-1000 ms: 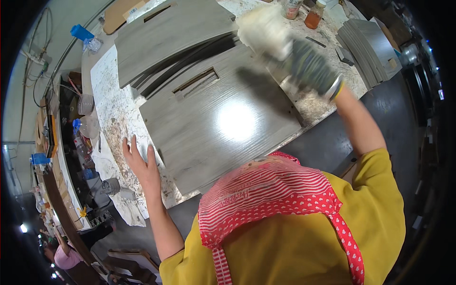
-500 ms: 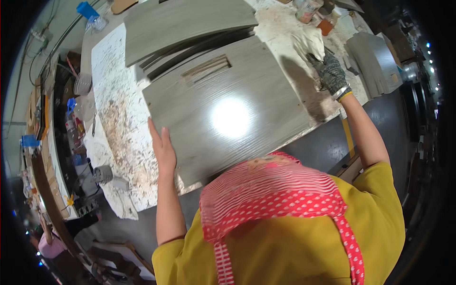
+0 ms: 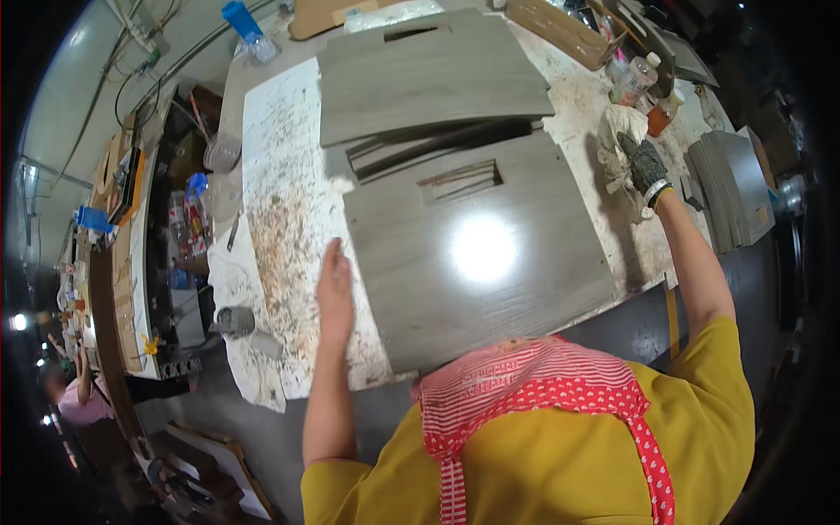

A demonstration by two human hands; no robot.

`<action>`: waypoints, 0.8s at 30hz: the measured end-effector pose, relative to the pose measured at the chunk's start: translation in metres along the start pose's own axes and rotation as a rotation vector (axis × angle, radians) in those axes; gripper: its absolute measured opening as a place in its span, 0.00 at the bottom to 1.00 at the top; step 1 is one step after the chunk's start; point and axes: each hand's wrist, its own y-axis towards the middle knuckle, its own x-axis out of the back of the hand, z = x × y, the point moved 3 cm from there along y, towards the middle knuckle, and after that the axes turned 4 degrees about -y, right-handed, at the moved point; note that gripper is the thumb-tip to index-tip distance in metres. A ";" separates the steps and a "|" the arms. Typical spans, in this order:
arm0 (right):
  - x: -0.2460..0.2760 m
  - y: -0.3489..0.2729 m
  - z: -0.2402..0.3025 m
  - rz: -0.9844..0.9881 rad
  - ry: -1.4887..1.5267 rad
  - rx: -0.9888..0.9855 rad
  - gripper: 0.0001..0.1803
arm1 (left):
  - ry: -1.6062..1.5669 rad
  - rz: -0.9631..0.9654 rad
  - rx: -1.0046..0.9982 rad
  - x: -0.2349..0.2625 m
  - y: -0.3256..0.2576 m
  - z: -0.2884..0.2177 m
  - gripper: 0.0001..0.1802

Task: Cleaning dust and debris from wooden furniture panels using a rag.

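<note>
A grey wood-grain panel [image 3: 534, 219] with a rectangular slot near its far edge lies in front of me on the table. My left hand [image 3: 334, 293], bare, is beside the panel's left edge with its fingers stretched out; whether it touches the edge I cannot tell. Off the panel's right side, my right hand [image 3: 648, 168] wears a dark knitted glove and is closed on a crumpled, stained white cloth [image 3: 623, 124]. Behind the near panel lie more grey panels [image 3: 429, 83], and a dark gap shows between them.
White paper [image 3: 284, 131] with brown smears covers the table. At the back right stand a clear bottle [image 3: 636, 80], an orange-brown bottle [image 3: 661, 116] and a cardboard box [image 3: 560, 33]. Further right is a stack of grey panels [image 3: 735, 188]. A grey roll [image 3: 234, 321] sits at left.
The whole view has shifted, so the table appears further right and lower. My left hand has moved slightly off the panel's left edge. The right hand still grips the cloth.
</note>
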 end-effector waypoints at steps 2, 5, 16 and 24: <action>0.005 0.012 -0.005 -0.110 -0.323 0.551 0.26 | -0.120 -0.081 -0.009 0.019 0.036 -0.021 0.24; -0.024 0.011 0.050 -0.069 -0.001 0.339 0.22 | -0.174 -0.152 -0.082 0.033 0.107 -0.052 0.26; -0.068 0.025 0.074 0.134 0.234 0.268 0.23 | -0.149 0.171 0.274 0.004 0.185 -0.080 0.24; 0.004 -0.094 0.002 0.294 0.417 0.149 0.19 | -0.706 0.156 0.325 -0.034 -0.021 -0.107 0.29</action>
